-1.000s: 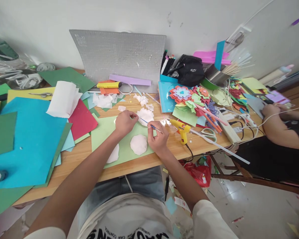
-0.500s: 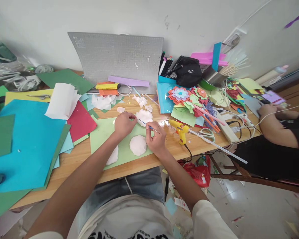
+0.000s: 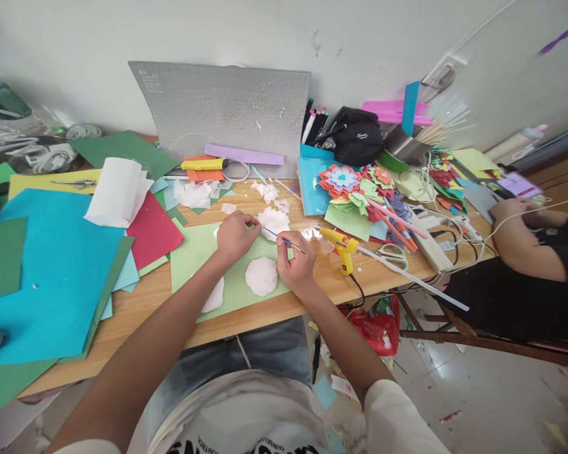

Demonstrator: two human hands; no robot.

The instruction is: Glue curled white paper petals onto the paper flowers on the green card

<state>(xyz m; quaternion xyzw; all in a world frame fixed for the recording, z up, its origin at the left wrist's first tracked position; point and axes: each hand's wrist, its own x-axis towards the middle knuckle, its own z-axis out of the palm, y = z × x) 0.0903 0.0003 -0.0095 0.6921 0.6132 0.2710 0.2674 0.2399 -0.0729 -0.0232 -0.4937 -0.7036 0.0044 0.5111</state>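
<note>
My left hand is closed in a pinch on the edge of a white scalloped paper flower piece lying on a light green sheet. My right hand is closed on a thin blue stick, whose tip points at that same white piece. A round white paper piece lies on the green sheet just in front of my right hand. Another white piece shows beside my left forearm.
A yellow glue gun stands right of my right hand, with scissors and paper flowers beyond. Coloured sheets, blue and red, cover the left. A grey cutting mat leans on the wall. Another person's arm rests far right.
Both hands stay on the white piece and barely shift; the view has drifted slightly.
</note>
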